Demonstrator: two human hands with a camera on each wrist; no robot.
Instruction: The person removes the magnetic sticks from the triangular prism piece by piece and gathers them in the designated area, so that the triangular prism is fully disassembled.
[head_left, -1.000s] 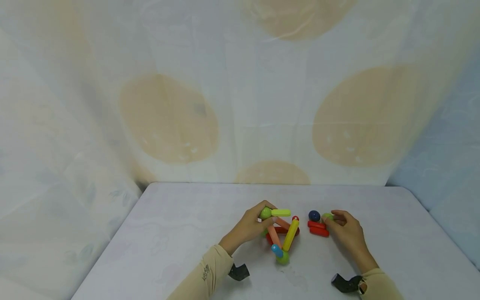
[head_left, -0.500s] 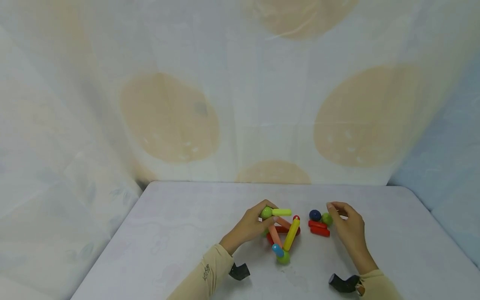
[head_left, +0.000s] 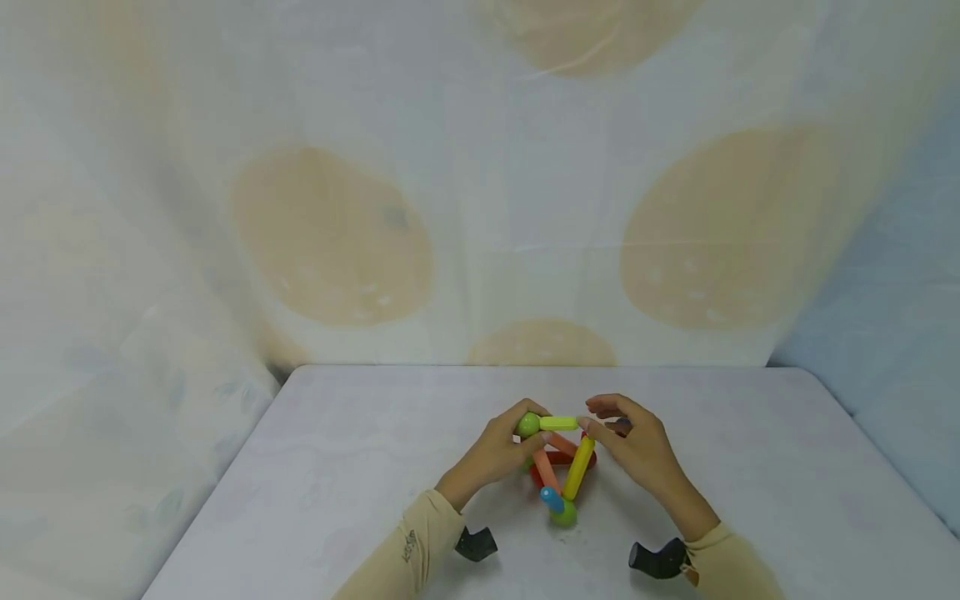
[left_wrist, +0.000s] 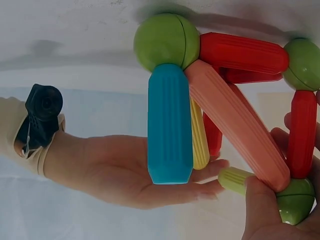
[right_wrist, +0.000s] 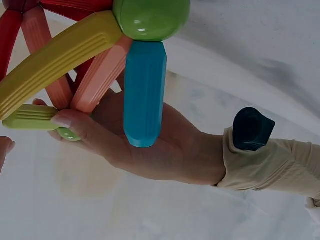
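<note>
A toy frame of sticks and balls stands on the white table (head_left: 360,467). A yellow stick (head_left: 580,468), a salmon stick (head_left: 546,468) and a short blue stick (head_left: 552,498) meet at a green ball (head_left: 563,513) in front, and red sticks (head_left: 561,457) form the base. My left hand (head_left: 525,437) pinches the upper green ball (head_left: 528,425), which carries a lime stick (head_left: 558,422). My right hand (head_left: 592,421) reaches in from the right, its fairly straight fingers (left_wrist: 200,189) at the lime stick's (left_wrist: 235,180) free end. My left thumb (right_wrist: 65,122) lies by the lime stick (right_wrist: 27,117).
A dark blue ball (head_left: 621,427) peeks out behind my right hand, which hides the loose red sticks beside it. A patterned curtain (head_left: 480,208) hangs behind the table. Black camera mounts (head_left: 476,543) sit at both wrists.
My right hand left the loose pieces on the right and moved left to the free end of the lime stick. My left hand kept its hold on the upper green ball.
</note>
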